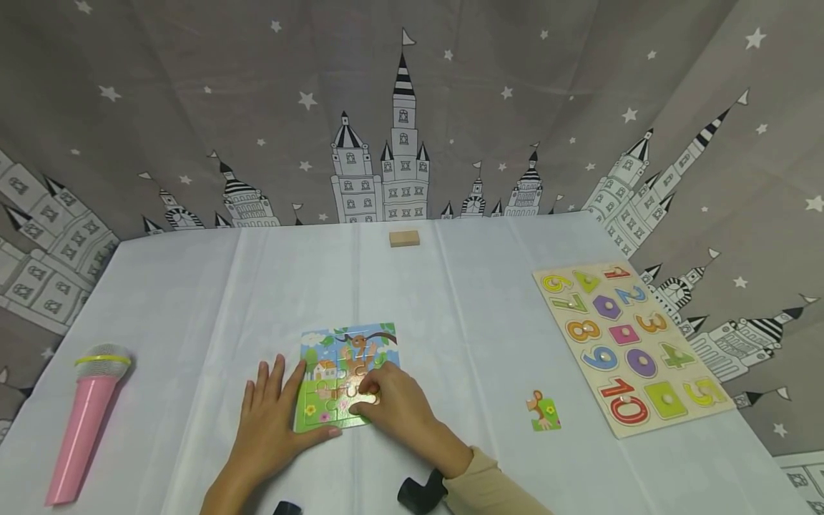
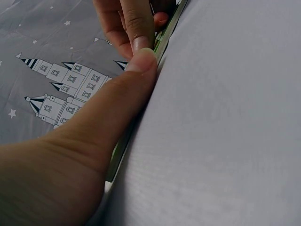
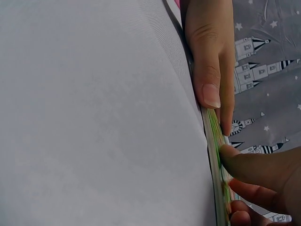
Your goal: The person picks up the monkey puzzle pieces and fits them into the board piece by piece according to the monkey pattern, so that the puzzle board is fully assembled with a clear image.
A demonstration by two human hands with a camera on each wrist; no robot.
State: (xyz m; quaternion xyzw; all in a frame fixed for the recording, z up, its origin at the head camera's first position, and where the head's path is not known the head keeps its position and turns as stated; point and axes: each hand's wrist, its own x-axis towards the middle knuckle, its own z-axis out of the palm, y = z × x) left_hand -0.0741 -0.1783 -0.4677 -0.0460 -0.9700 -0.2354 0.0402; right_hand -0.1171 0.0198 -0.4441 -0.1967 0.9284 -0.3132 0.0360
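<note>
A jigsaw puzzle (image 1: 322,350) with a house, sky and animal picture lies in its tray at the front middle of the table. My left hand (image 1: 267,415) has its fingers spread along the puzzle's left side, and its thumb (image 2: 141,63) lies along the near edge. Over the lower right part, my right hand (image 1: 402,408) bends its thumb and index finger around a puzzle piece (image 1: 369,398) at the puzzle's surface. The hand hides the tray's lower right corner. A loose puzzle piece (image 1: 545,411), green with a brown animal part, lies to the right.
A wooden number-and-shape board (image 1: 627,336) lies at the right. A pink toy microphone (image 1: 86,422) rests at the left, and a small wooden block (image 1: 404,239) sits near the back edge. Black objects (image 1: 421,493) show at the near edge. A castle-print curtain (image 1: 489,93) hangs behind.
</note>
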